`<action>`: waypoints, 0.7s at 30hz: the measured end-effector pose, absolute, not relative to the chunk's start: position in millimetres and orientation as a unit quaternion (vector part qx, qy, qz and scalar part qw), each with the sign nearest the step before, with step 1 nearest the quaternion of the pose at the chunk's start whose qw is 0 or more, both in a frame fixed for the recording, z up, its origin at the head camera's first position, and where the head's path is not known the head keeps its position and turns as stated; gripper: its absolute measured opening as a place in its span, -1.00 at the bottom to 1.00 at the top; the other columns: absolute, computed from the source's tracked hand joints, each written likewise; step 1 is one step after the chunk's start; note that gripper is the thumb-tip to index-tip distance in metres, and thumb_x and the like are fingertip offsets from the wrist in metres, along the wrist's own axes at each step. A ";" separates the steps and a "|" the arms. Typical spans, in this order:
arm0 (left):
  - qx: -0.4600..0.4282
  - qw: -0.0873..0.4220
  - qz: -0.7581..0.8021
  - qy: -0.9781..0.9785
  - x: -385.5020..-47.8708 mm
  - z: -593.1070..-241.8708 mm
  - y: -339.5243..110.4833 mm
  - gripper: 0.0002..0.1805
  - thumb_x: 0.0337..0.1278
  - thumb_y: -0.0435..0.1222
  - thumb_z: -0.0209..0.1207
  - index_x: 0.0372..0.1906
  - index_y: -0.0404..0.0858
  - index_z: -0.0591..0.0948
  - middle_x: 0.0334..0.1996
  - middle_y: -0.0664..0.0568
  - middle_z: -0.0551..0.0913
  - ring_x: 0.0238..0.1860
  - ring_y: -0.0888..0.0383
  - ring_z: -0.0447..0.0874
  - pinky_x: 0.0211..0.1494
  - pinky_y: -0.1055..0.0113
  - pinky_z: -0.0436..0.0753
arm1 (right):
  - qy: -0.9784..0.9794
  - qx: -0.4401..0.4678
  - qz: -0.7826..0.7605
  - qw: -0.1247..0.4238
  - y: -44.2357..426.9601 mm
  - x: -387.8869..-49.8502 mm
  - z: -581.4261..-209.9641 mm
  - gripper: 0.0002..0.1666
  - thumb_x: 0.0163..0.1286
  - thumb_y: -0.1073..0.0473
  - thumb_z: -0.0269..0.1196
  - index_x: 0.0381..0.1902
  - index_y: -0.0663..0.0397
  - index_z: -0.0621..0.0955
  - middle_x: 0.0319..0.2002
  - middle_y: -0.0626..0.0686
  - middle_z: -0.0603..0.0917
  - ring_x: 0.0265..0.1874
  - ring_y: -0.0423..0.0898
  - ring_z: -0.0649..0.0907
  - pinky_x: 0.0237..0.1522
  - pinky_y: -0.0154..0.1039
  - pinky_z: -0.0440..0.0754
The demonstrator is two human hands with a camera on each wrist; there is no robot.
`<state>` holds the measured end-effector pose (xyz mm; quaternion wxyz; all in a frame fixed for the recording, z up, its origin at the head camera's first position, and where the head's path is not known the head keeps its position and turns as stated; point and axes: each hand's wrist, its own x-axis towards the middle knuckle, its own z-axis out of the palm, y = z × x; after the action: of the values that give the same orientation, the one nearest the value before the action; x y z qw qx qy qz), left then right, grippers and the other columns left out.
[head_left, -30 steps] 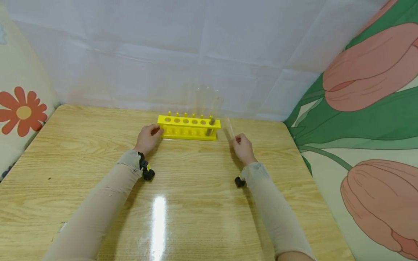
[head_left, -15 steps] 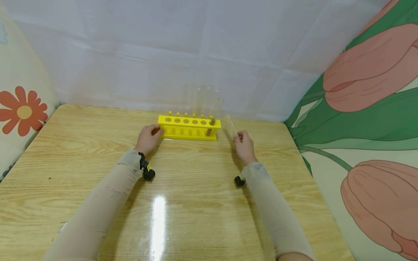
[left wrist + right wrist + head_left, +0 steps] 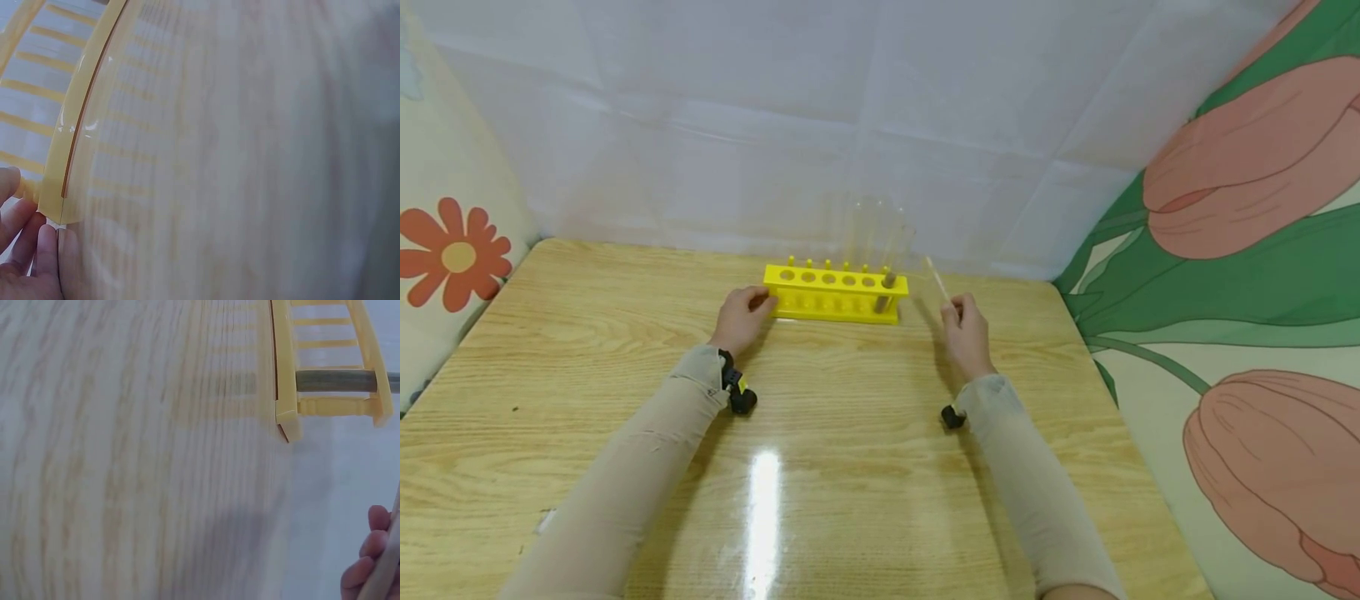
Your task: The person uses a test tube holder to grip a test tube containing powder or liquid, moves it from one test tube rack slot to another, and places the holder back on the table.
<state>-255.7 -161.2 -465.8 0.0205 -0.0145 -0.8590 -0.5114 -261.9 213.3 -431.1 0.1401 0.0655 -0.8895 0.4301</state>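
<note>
A yellow test tube rack (image 3: 835,315) stands at the back of the table. My left hand (image 3: 741,320) holds its left end; in the left wrist view the fingers (image 3: 17,219) are at the rack's corner. A test tube with dark grey-brown contents (image 3: 881,305) stands in the rightmost hole, also seen in the right wrist view. To the right of the rack, my right hand (image 3: 967,337) pinches a slim, pale, translucent tube (image 3: 937,278), raised and leaning up to the left. Its lower end is hidden in the hand, so its exact kind cannot be told.
Behind the rack's right half, several clear test tubes (image 3: 868,229) rise against the white cloth backdrop (image 3: 737,133). The wooden table (image 3: 850,467) reaches to that backdrop. Flower-printed cloths hang at the left and right sides.
My right hand has moved slightly up and to the right, lifting the slim tube a little. The left hand and the rack have stayed in place.
</note>
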 end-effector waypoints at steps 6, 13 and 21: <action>-0.018 0.024 -0.513 -0.858 -256.1 -467.3 -161.6 -0.48 0.58 -0.22 0.02 0.36 -0.56 0.40 0.19 -0.44 0.44 0.20 -0.29 0.40 0.32 -0.13 0.41 | -0.889 0.083 0.421 0.163 213.2 -260.7 -425.6 -0.78 0.59 0.21 0.09 -0.06 0.33 0.50 -0.38 0.19 0.51 -0.44 0.07 0.45 -0.35 -0.08 0.41; -0.017 0.027 -0.512 -0.858 -255.1 -466.6 -160.5 -0.48 0.58 -0.22 0.02 0.36 -0.55 0.41 0.18 -0.43 0.44 0.18 -0.29 0.41 0.31 -0.13 0.41 | -0.893 0.089 0.393 0.200 212.9 -261.2 -422.4 -0.79 0.56 0.21 0.14 -0.08 0.31 0.53 -0.37 0.21 0.56 -0.45 0.08 0.47 -0.36 -0.07 0.42; -0.015 0.030 -0.511 -0.859 -256.6 -469.7 -160.5 -0.49 0.57 -0.22 0.02 0.35 -0.54 0.42 0.16 -0.42 0.45 0.16 -0.29 0.41 0.29 -0.14 0.42 | -0.887 0.102 0.382 0.239 212.9 -259.9 -416.2 -0.77 0.57 0.18 0.16 -0.09 0.31 0.56 -0.36 0.24 0.59 -0.48 0.12 0.48 -0.40 -0.01 0.41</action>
<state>-256.6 -160.5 -469.7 0.0297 -0.0150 -0.8588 -0.5112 -259.9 212.9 -416.2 0.2395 0.1021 -0.8866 0.3823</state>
